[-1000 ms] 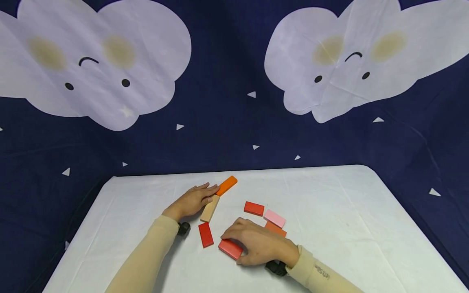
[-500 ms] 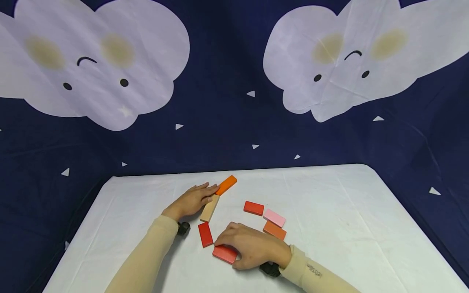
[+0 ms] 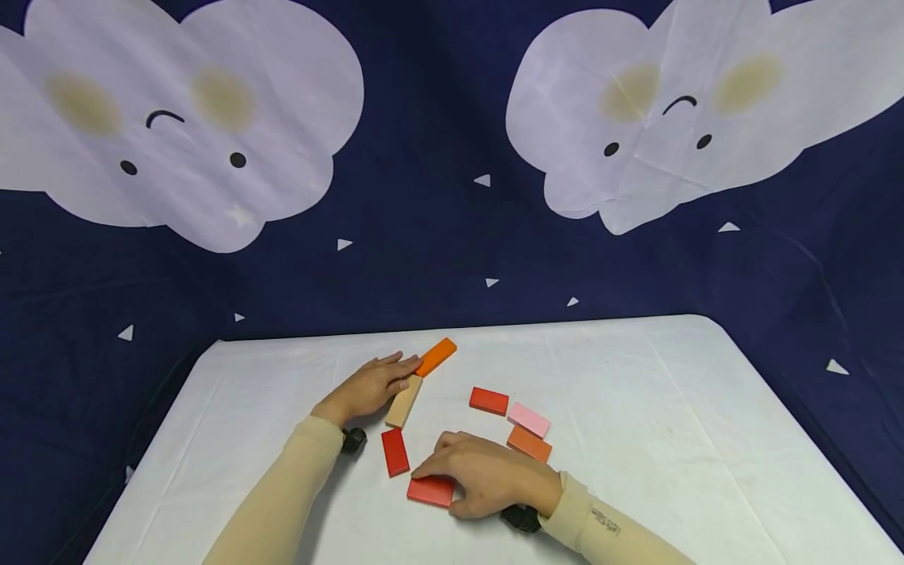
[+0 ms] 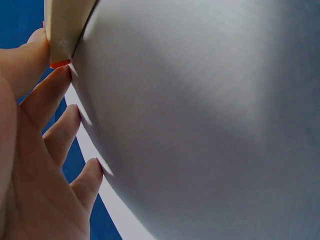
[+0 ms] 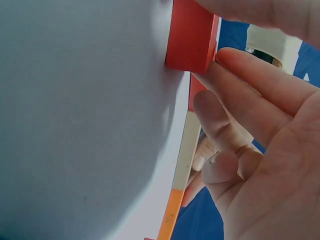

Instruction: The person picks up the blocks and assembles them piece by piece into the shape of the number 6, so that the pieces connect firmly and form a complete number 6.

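The step in hand looks to be setting a red block (image 3: 431, 493) at the near end of a curving line; the right hand (image 3: 487, 472) pinches it between thumb and fingers, down on the white worktop (image 3: 678, 439), its far corner just beside a second red block (image 3: 395, 453) toward ten or eleven o'clock, though whether they touch I cannot tell; the left hand (image 3: 370, 387) lies with fingers spread wide and fairly straight, touching the join between the plain wooden block (image 3: 403, 403), at twelve o'clock from the second red block, and the bright orange block (image 3: 438, 357), at one o'clock from the wooden one; the next move, I judge, calls for a slight nudge to close up the corners, then a gentle release; counted, there are two hands and seven blocks: three red, two orange, one pink, one plain wood; the third red block (image 3: 489, 401) lies at one o'clock from the pinched one, the pink block (image 3: 529, 421) at its four o'clock, the dull orange block (image 3: 529, 445) at six from the pink.
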`<state>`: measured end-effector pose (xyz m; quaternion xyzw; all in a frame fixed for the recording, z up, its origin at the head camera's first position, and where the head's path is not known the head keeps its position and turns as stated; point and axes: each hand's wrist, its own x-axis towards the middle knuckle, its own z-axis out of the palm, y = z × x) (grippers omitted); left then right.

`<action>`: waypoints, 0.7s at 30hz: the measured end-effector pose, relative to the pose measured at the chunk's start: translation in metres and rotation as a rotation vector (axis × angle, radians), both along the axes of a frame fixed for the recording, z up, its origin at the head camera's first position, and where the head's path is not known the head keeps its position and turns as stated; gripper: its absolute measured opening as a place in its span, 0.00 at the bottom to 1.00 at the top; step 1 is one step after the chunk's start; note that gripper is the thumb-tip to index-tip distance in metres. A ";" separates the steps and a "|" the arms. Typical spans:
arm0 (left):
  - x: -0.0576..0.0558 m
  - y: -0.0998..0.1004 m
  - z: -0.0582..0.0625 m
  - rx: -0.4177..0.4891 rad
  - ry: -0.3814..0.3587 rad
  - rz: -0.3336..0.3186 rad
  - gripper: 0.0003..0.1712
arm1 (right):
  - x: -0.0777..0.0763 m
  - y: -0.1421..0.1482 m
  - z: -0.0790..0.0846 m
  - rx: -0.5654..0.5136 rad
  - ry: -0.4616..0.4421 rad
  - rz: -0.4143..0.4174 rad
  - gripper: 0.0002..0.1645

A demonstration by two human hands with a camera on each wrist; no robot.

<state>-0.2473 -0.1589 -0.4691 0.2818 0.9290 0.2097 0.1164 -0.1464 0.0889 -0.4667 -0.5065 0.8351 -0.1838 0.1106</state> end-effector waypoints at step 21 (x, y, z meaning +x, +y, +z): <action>-0.002 0.002 0.001 -0.001 -0.022 0.001 0.30 | -0.007 0.002 -0.004 -0.038 0.051 -0.013 0.26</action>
